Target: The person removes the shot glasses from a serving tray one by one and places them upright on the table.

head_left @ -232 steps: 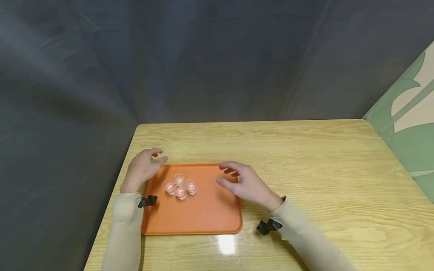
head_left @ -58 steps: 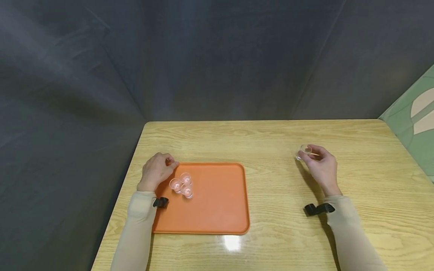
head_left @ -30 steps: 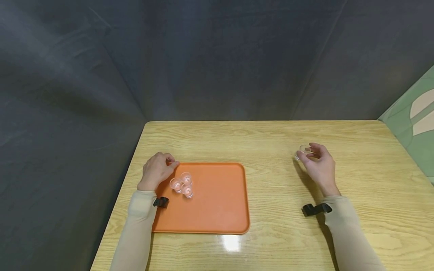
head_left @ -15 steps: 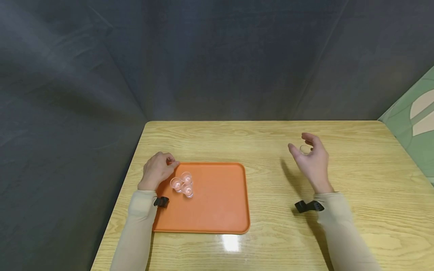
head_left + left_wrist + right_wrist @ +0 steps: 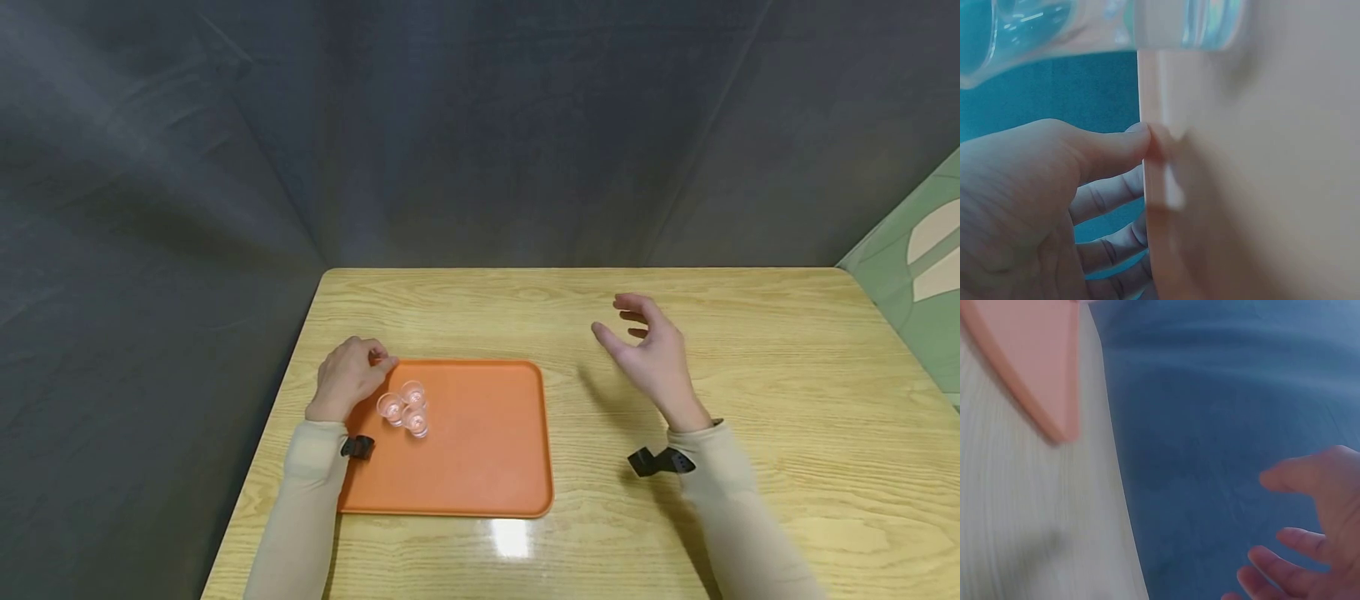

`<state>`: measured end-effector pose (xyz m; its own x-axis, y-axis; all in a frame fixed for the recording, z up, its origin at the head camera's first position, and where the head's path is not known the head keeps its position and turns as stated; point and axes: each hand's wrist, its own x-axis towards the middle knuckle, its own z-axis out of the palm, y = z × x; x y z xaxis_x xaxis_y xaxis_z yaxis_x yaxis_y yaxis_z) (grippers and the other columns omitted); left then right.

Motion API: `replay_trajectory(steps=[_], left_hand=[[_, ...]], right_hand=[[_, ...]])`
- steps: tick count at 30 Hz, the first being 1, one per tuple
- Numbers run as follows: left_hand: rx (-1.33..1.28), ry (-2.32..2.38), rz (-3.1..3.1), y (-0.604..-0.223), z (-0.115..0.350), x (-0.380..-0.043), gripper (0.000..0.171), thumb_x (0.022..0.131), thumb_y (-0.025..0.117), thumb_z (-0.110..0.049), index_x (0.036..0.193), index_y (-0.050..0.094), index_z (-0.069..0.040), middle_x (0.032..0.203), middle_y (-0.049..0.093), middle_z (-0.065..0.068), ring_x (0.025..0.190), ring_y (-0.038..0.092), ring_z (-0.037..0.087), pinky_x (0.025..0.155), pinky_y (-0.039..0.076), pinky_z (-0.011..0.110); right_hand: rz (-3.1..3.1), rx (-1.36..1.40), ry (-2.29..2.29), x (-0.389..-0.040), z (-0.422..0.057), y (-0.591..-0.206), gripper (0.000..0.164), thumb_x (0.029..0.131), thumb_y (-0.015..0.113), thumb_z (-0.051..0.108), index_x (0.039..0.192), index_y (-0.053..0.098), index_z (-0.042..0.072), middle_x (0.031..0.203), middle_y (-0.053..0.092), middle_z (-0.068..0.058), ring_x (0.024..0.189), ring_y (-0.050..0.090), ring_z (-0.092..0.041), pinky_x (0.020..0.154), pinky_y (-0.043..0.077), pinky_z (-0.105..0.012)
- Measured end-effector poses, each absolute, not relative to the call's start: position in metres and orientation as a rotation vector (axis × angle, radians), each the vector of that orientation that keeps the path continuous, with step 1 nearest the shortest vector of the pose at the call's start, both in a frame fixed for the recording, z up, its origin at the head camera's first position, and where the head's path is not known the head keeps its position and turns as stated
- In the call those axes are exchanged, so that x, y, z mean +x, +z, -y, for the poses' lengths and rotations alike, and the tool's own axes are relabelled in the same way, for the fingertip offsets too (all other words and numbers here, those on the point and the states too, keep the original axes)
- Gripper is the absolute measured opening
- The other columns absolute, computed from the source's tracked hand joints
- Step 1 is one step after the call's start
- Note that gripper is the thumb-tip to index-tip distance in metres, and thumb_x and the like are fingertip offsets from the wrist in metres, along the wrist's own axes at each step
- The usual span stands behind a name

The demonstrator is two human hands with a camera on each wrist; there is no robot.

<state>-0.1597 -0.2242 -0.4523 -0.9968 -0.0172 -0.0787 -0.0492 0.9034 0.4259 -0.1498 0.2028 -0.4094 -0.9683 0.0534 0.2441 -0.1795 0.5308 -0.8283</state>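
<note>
On the left part of the orange tray (image 5: pixel 480 467) three small see-through glasses (image 5: pixel 416 422) stand bunched together. My left hand (image 5: pixel 347 379) is at the tray's far left corner, thumb and fingers pinching its rim. In the left wrist view, the thumb tip meets the rim, and part of one glass (image 5: pixel 1172 25) shows above it. My right hand (image 5: pixel 652 354) is over the table, right of the tray, holding nothing, its thumb and fingers spread apart. The spot where a fourth glass was let go is hidden behind that hand in the head view.
The wood-grain table (image 5: pixel 810 400) extends well to the right of the tray. A dark cloth curtain (image 5: pixel 525 142) hangs behind and at the left. A green and beige leaf-patterned panel (image 5: pixel 933 275) borders the right side.
My right hand lifted a glass off the tray, carried it to the right, let it go on the table, and moved back leftward with fingers spread. My left hand came to hold the tray's rim.
</note>
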Motion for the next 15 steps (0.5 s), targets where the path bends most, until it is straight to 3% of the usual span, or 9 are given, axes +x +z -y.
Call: replay_trajectory(steps=[15], left_hand=[[-0.068, 0.652, -2.978, -0.452, 0.224, -0.160, 0.030, 0.101, 0.073, -0.039, 0.113, 0.078, -0.012, 0.108, 0.068, 0.013, 0.093, 0.065, 0.031, 0.078, 0.053, 0.047]], right_hand=[[2.607, 0.281, 1.531, -0.148, -0.156, -0.418, 0.049, 0.096, 0.080, 0.020, 0.139, 0.063, 0.004, 0.142, 0.066, -0.015, 0.127, 0.063, -0.039, 0.105, 0.051, -0.056]])
